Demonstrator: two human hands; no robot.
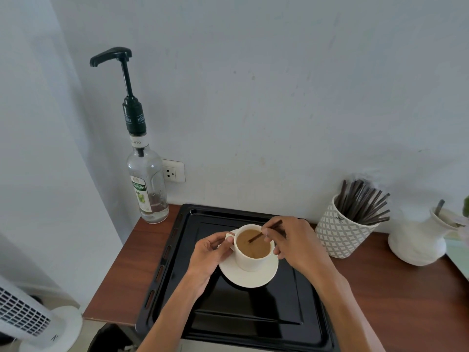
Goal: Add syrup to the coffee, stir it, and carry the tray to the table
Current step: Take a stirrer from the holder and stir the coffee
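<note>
The stirring step is underway: the right hand (294,240) is pinching a stick (265,231) dipped in the cup (253,260), mid-tray (228,313); the left hand (210,252) is gripping its handle. The syrup bottle (149,189) is standing at ten o'clock. Next, lifting the tray will demand level hands.

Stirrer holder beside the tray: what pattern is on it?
White holder with a grey lattice pattern, seen in the head view.

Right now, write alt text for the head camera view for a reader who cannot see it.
A person's right hand dips a dark stir stick into a white cup of coffee while the left hand steadies the handle. The cup sits on a saucer on a black tray, with a pump syrup bottle at back left.
</note>
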